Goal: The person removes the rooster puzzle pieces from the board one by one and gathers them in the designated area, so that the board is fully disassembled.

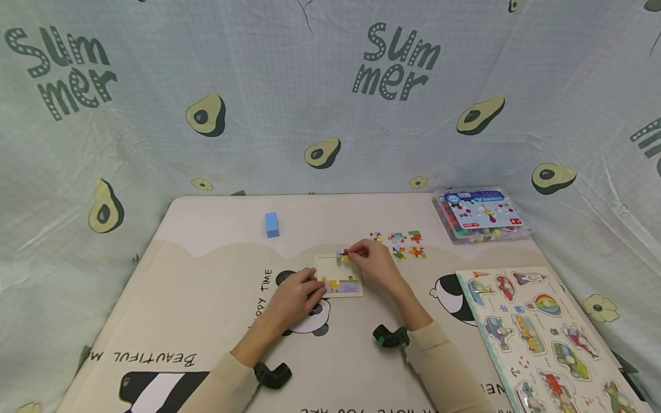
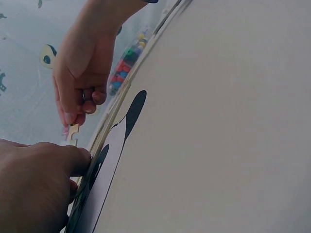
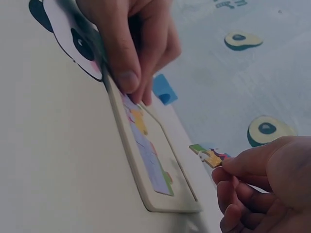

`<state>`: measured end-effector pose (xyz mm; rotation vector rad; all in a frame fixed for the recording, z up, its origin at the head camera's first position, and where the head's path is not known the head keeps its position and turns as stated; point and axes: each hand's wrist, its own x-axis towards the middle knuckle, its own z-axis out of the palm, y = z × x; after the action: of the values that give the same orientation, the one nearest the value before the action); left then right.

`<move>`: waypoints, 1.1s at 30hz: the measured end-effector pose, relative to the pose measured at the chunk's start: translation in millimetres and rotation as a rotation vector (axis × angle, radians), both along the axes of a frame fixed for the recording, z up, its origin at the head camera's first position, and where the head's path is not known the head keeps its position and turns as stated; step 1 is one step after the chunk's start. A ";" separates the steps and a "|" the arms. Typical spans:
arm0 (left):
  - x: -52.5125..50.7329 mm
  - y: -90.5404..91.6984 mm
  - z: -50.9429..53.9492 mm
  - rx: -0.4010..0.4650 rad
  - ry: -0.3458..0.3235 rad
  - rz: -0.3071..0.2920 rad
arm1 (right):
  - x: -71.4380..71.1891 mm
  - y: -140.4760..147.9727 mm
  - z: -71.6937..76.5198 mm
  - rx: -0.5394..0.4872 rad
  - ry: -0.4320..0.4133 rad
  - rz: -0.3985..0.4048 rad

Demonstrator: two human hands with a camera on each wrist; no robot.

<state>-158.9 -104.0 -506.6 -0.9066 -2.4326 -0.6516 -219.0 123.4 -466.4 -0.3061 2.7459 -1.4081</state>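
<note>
A pale, shallow puzzle tray [image 1: 338, 291] lies on the table with a row of joined pieces [image 3: 148, 158] along its near side. My left hand [image 1: 296, 298] grips the tray's left end, its thumb near the row and its fingers bent at the rim. Above the tray's far side, my right hand [image 1: 376, 263] pinches a multicoloured jigsaw piece [image 3: 210, 156] between thumb and fingertips. The piece is raised and tilted in the right wrist view, apart from the row. In the left wrist view, the right hand [image 2: 85, 73] partly covers that piece.
Several loose jigsaw pieces [image 1: 416, 252] lie beyond my right hand. A blue block [image 1: 271, 225] stands at the back left. A clear plastic box [image 1: 482, 215] of coloured parts sits at the back right, and a picture board [image 1: 537, 338] lies at the right.
</note>
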 end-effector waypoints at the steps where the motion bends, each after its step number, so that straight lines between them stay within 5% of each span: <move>1: 0.0 0.0 0.0 0.000 0.001 0.001 | -0.8 2.4 0.3 -0.005 -0.002 -0.006; 19: -0.3 -0.5 -0.8 -0.002 0.017 0.001 | -14.5 45.3 4.4 -0.060 -0.094 -0.137; 33: 0.3 -1.2 0.2 -0.013 -0.017 0.018 | -19.1 61.5 3.2 0.068 -0.131 -0.201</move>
<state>-158.6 -105.1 -506.4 -0.8871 -2.4596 -0.6409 -238.0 184.9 -463.2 0.0647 2.7718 -1.3180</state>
